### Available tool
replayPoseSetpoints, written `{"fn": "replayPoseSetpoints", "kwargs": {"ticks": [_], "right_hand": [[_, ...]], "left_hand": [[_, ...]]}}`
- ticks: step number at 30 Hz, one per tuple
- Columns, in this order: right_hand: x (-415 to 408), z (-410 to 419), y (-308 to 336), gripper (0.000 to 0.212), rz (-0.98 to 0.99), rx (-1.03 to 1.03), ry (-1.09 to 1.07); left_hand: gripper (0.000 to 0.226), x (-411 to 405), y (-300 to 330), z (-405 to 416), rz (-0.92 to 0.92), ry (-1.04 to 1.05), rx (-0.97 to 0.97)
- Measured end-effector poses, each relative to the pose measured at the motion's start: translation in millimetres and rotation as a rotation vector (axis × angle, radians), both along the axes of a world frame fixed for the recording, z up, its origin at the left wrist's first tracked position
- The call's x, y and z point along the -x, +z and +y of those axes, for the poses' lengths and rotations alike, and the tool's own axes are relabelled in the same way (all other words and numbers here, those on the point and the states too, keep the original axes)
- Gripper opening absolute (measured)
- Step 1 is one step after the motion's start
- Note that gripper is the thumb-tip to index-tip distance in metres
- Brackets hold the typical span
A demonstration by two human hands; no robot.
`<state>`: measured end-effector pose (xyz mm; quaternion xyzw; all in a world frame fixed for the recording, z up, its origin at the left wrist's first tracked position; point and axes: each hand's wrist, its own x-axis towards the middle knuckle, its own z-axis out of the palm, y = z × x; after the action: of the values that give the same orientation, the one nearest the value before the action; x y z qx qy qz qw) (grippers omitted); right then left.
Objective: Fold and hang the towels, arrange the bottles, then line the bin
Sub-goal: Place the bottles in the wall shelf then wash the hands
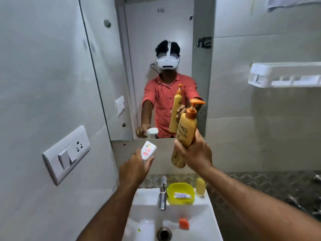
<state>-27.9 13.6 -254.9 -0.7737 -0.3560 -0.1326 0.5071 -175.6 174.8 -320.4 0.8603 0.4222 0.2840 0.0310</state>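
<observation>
My right hand [195,153] grips a tall yellow pump bottle [186,129] with an orange pump, held tilted in the air just below the mirror. My left hand [134,168] holds a small white bottle [148,149] with pink and orange marks, raised above the left side of the sink. A smaller yellow bottle [200,186] stands on the sink's back right corner. A white wall shelf [284,75] hangs at the upper right with nothing seen on it. The edge of a towel [293,2] hangs at the top right.
Below my arms is the white sink [199,216], with a steel tap [162,195], a yellow-green dish [180,193] holding a small tube, and an orange soap piece [183,223]. The mirror [156,66] reflects a person. A switch plate [66,154] sits on the left wall.
</observation>
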Motion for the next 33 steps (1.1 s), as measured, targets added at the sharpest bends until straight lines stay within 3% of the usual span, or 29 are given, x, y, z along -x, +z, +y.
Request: {"fn": "replayPoseSetpoints", "kwargs": {"ticks": [5, 15, 20, 24, 33], "right_hand": [[-16, -60, 59, 0.052, -0.105, -0.072, 0.011], [-82, -186, 201, 0.051, -0.289, -0.199, -0.074], [-121, -230, 248, 0.04, -0.324, -0.299, -0.199], [-151, -237, 273, 0.047, -0.358, -0.362, -0.244], [-204, -180, 300, 0.051, -0.253, -0.214, -0.269]], "left_hand": [[0.046, -37, 73, -63, -0.342, -0.113, 0.078], [0.03, -146, 191, -184, -0.866, -0.43, 0.479], [0.026, -186, 227, -221, -0.909, -0.633, 0.544], [0.029, -212, 244, -234, -0.841, -0.794, 0.573], [0.033, -275, 275, -189, -0.807, -0.964, 0.609]]}}
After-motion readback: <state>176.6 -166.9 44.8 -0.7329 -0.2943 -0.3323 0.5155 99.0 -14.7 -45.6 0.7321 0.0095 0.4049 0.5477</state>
